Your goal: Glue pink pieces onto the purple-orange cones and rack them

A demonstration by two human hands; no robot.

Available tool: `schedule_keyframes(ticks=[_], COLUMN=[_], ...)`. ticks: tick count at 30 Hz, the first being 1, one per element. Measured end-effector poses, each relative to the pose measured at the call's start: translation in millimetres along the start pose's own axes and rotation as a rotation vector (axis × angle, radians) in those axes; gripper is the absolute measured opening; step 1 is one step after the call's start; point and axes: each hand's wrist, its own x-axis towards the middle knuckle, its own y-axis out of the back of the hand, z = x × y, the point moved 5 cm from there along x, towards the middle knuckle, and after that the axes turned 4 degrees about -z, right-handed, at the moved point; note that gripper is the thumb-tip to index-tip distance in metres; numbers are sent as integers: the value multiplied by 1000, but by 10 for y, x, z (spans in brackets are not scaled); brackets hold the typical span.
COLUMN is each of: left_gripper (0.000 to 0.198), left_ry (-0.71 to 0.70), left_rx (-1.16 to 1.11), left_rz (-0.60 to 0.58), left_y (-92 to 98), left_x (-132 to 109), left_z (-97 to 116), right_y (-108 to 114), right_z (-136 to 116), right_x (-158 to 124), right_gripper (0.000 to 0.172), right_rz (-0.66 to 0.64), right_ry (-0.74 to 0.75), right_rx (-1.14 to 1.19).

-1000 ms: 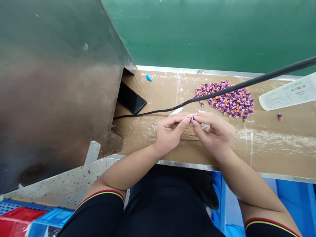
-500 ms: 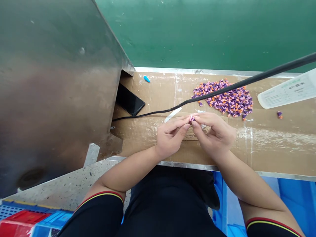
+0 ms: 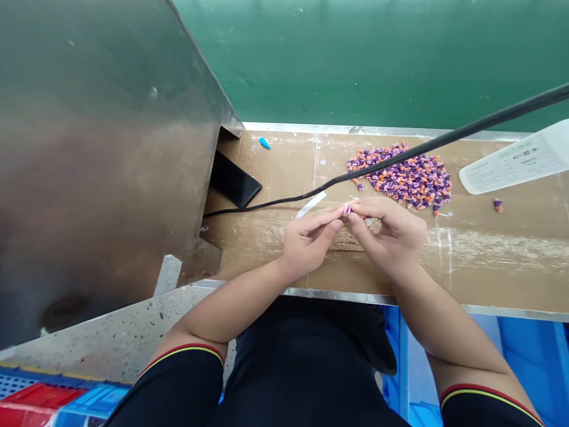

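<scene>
Between the fingertips of both hands is a small purple, white and pink piece (image 3: 347, 209), mostly covered by the fingers. My left hand (image 3: 307, 242) pinches it from the left, thumb bent below the index finger. From the other side my right hand (image 3: 391, 231) is closed on it as well, with a bit of orange showing under its fingers. Just beyond the hands lies a pile of small purple, pink and orange pieces (image 3: 413, 181) on the cardboard-covered bench (image 3: 498, 279). One similar loose piece (image 3: 498, 205) sits apart on the right.
A black cable (image 3: 306, 194) crosses above the bench, passing over the pile. On the left stand a metal housing (image 3: 111, 166) and a dark phone (image 3: 235, 179). A blue tip (image 3: 264, 143), a white strip (image 3: 311, 204) and a translucent bottle (image 3: 515, 160) lie around.
Both hands keep nearly the same place, still pinching the small piece. The right fingers have shifted slightly, and a bit of orange now shows beneath them. The view has moved slightly.
</scene>
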Motion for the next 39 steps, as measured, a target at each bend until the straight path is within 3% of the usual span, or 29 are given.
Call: schedule_keyframes(ticks=[3, 6, 9, 12, 14, 16, 19, 22, 29, 39], left_gripper=[35, 30, 25, 24, 22, 21, 20, 16, 16, 18], left_ry=[32, 70, 113, 92, -8, -158, -359, -457, -464, -475], left_rx=[-14, 31, 83, 173, 263, 338, 395, 443, 524, 526], left_rz=[-46, -55, -49, -85, -130, -200, -339, -423, -417, -421], left_y=[6, 30, 49, 24, -27, -109, -243, -303, -240, -251], left_x=[-13, -33, -43, -43, -51, -84, -170, -230, -210, -244], left_z=[-31, -25, -5, 32, 75, 123, 162, 159, 133, 85], right_y=[189, 612, 1031, 1223, 1231, 1195, 1118, 1054, 1045, 1054], right_z=[58, 121, 144, 108, 62, 7, -72, -108, -169, -371], right_x=[20, -104, -399, -767, -968, -1085, -1133, -1119, -1098, -1068], right_gripper=[12, 11, 10, 18, 21, 20, 16, 15, 15, 11], right_rz=[-139, -197, -301, -456, -510, -485, -403, -396, -437, -366], right_ry=[-48, -105, -126, -116, -131, -161, -187, -215, -220, -230], right_rx=[-54, -241, -429, -513, -505, -471, -401, -349, -304, -209])
